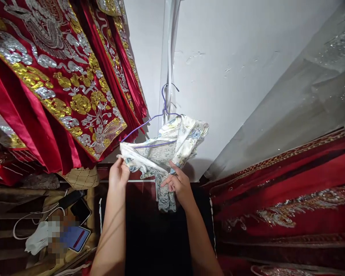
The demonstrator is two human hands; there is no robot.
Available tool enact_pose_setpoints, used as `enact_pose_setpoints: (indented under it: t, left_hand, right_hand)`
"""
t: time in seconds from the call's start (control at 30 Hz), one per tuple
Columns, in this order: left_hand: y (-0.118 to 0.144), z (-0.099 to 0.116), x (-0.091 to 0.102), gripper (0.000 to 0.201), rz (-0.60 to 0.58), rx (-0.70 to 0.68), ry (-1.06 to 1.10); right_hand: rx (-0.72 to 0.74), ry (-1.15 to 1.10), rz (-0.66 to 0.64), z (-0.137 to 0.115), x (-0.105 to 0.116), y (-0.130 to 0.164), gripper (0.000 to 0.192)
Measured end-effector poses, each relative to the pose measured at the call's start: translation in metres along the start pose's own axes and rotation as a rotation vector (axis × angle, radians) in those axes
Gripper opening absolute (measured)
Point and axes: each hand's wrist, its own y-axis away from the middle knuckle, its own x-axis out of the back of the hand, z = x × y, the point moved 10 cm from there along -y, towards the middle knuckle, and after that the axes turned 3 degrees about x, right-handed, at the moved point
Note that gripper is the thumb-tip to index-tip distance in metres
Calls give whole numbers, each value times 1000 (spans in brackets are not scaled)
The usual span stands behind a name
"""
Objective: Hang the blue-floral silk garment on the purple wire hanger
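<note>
A small white floral blouse (186,140), printed with blue and yellowish flowers, hangs on a thin purple wire hanger (143,123). One side of it covers the hanger's right arm, while the left arm is mostly bare. At the left end of the hanger, my left hand (119,174) pinches the blouse's edge between thumb and fingers. Lower down on the front, my right hand (178,186) has its fingers bent at the fabric, with one finger raised along the opening. Bunched cloth hangs below between the hands.
Red costumes with gold and silver sequins (83,103) hang at left. A white strap (169,46) runs down the pale wall behind the hanger. Phones (76,237) and a white cable (20,226) lie at lower left. Red embroidered cloth (290,191) and clear plastic sheeting (276,119) line the right.
</note>
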Motion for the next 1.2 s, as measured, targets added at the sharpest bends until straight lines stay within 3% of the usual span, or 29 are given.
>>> enact_pose_setpoints:
  t: [0.1,0.23,0.33,0.43,0.5,0.63,0.7,0.8,1.0,1.07,1.2]
  left_hand:
    - [10,-32,6,15,-37,79,-226]
    - [26,-55,-4,29,-155,180,-367]
    - [38,-57,-33,32,-284,196,-393]
    - [59,-57,-76,30,-451,185,-361]
    - [81,-59,-105,26,-583,163,-410]
    - [134,-70,-147,21,-820,85,-682]
    - [153,-71,-159,21,-870,24,-755]
    - [168,-64,-171,19,-870,-97,-802]
    - [156,-60,-176,19,-746,-250,-950]
    - [143,-70,-178,26,-784,-218,-971]
    - [125,-91,-176,55,-981,-49,-938]
  right_hand:
    - [-39,-27,95,6,11,4,73]
    - [-107,-28,175,28,24,9,77]
    - [-180,98,94,46,21,14,65]
    - [-244,279,-103,53,8,21,51]
    - [-188,370,-151,40,5,21,45]
    - [89,403,-102,-13,8,11,46]
    - [155,343,-119,-28,8,7,42]
    - [160,272,-114,-30,13,-1,35]
    - [54,46,-136,-18,16,-12,4]
    - [-60,-50,-163,-14,11,-13,9]
    - [-306,-223,-161,-5,7,-9,32]
